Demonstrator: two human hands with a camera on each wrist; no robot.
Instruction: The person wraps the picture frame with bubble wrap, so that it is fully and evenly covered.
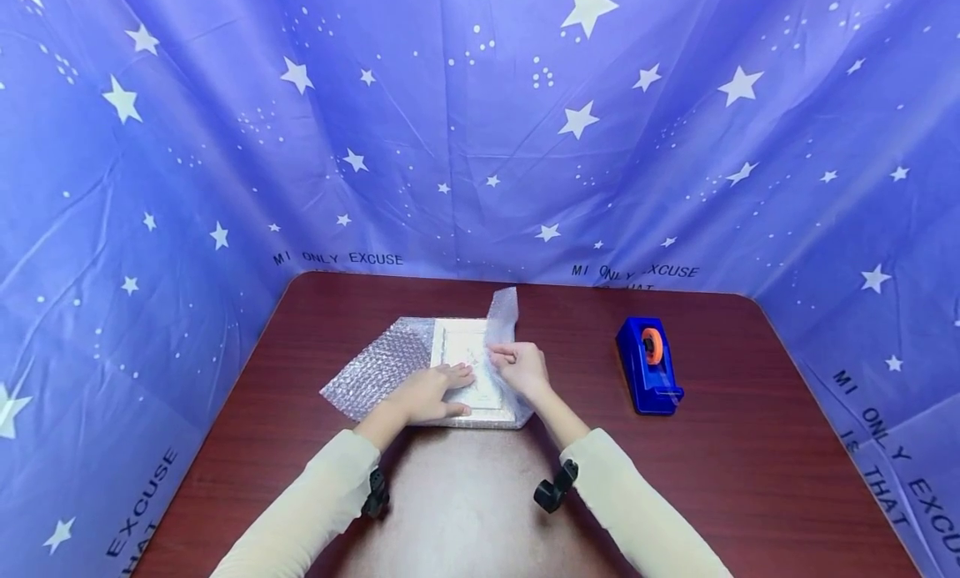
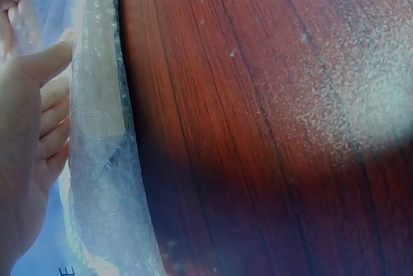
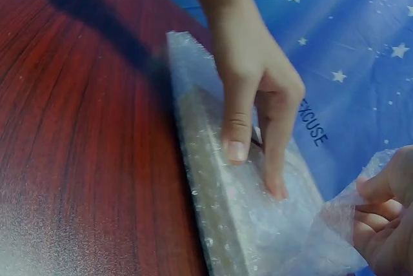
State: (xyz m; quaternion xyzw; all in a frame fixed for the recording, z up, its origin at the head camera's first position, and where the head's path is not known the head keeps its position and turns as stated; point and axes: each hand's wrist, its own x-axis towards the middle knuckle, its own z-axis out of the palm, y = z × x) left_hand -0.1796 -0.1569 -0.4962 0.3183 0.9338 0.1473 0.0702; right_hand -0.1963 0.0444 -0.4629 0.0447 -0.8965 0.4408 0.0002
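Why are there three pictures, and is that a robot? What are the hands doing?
There's no robot here, just a person using two bare hands. The wide picture comes from a camera on the person's head, looking down. The other two come from cameras worn on the wrists, one on each; they're probably the black gadgets by the sleeves.

On the brown table lies a flat white thing, which looks like a picture frame, with bubble wrap under and around it. The left hand rests on the frame, holding nothing. The right hand pinches a loose edge of the bubble wrap. Over on the right stands a blue tape holder with orange tape. Behind everything hangs a starry blue curtain.
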